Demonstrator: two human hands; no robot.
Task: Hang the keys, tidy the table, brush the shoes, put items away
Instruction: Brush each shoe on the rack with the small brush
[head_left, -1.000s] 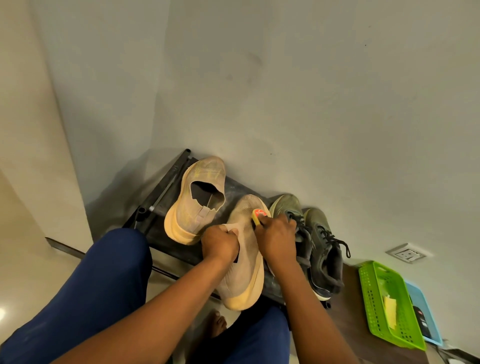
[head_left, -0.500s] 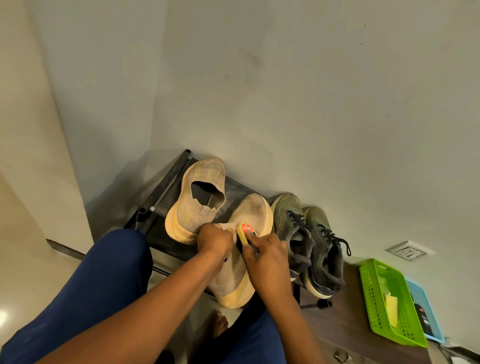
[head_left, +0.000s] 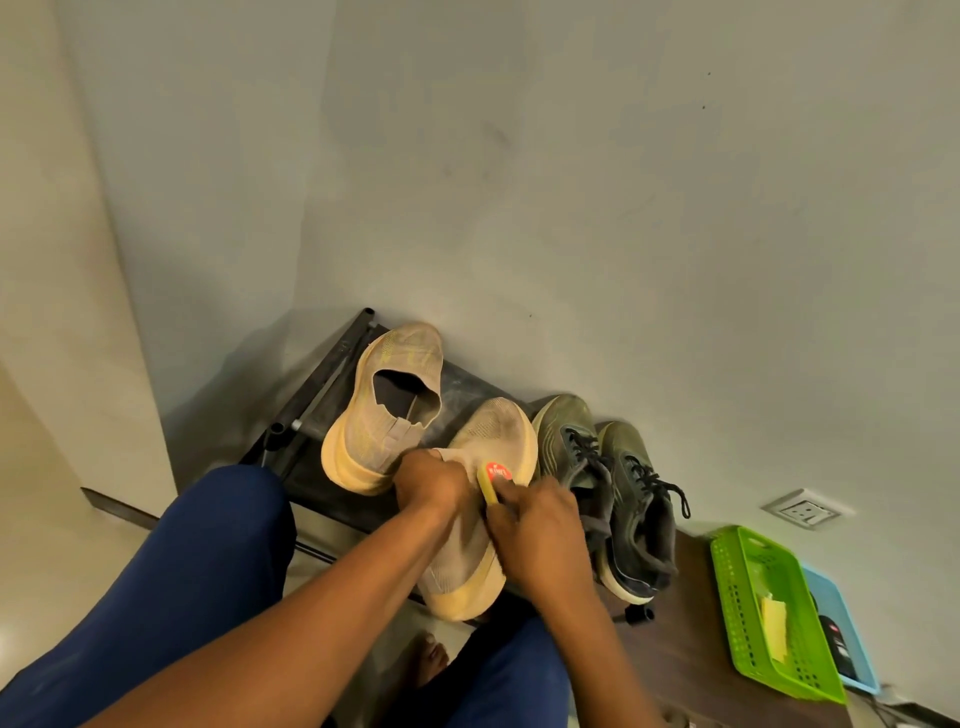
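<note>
A low black shoe rack (head_left: 363, 512) stands on the pale floor against a plain grey wall (head_left: 571, 208), in a corner of the room. Right of the rack there is a dark brown wooden counter (head_left: 675, 649), and on it a green plastic basket (head_left: 737, 582) with a blue basket (head_left: 852, 639) just beside it on the right. In the green one lies a yellow thing; what it is I cannot tell. A white wall socket (head_left: 804, 510) sits low on the wall above the baskets.

On the rack there is a beige slip-on shoe (head_left: 384, 410) at the left and a pair of dark green laced shoes (head_left: 613, 493) at the right. Between them is the second beige shoe (head_left: 488, 457), with its heel over the front edge of the rack.

The left hand (head_left: 428, 480) is closed on the collar of this second shoe and holds it. The right hand (head_left: 540, 535) grips a small yellow brush (head_left: 493, 480) with a red label, its fingers curled around it. The brush lies against the upper of the same shoe, close to the left hand. The person's knees in blue trousers are at the bottom of the view.
</note>
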